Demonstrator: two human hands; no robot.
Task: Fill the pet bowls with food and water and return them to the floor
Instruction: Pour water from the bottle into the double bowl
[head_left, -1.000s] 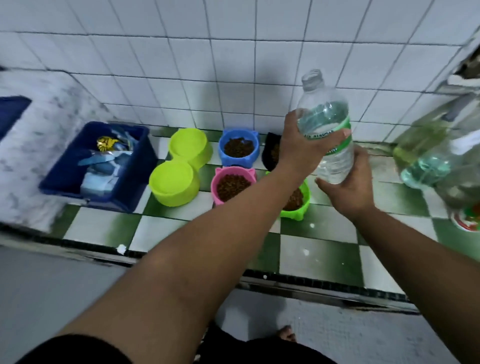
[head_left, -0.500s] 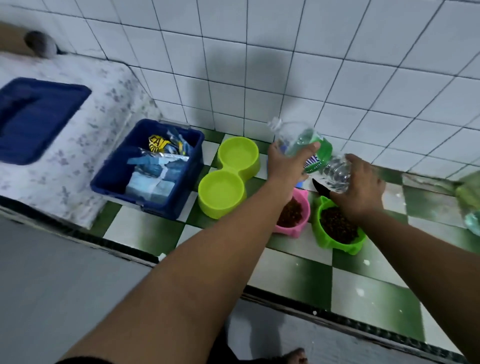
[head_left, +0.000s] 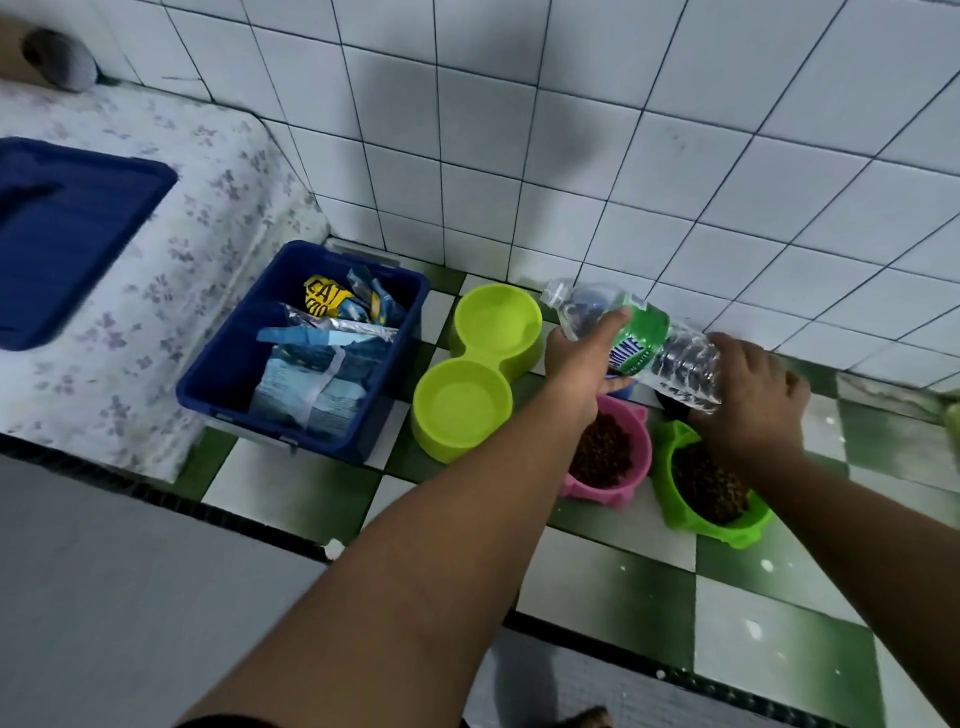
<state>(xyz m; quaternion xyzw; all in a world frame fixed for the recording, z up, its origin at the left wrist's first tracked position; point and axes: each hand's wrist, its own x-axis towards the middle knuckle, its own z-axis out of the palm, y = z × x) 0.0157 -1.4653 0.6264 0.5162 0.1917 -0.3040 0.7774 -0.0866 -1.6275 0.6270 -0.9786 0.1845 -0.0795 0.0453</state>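
Bottle (head_left: 643, 332) uncapped, tilted, centre-right of frame; mouth points left, just beside the rim of the upper cup of the lime twin bowl (head_left: 439, 447). Left hand (head_left: 571, 364) grips its neck end. Right hand (head_left: 758, 400) grips its base. Pink bowl (head_left: 645, 457) and green bowl (head_left: 666, 470) below the hands hold kibble.

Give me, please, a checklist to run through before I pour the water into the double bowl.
1. Cap off the bottle: ok, the neck is open.
2. Grip: ok, left hand near the neck, right hand round the base.
3. Mouth over the double bowl: cannot tell, it sits about at the back cup's right rim.
4. Both cups free of food: ok.
5. Pink bowl and green bowl, both with kibble, clear of the pour: ok, the mouth points away from them.
6. Water left in the bottle: cannot tell.
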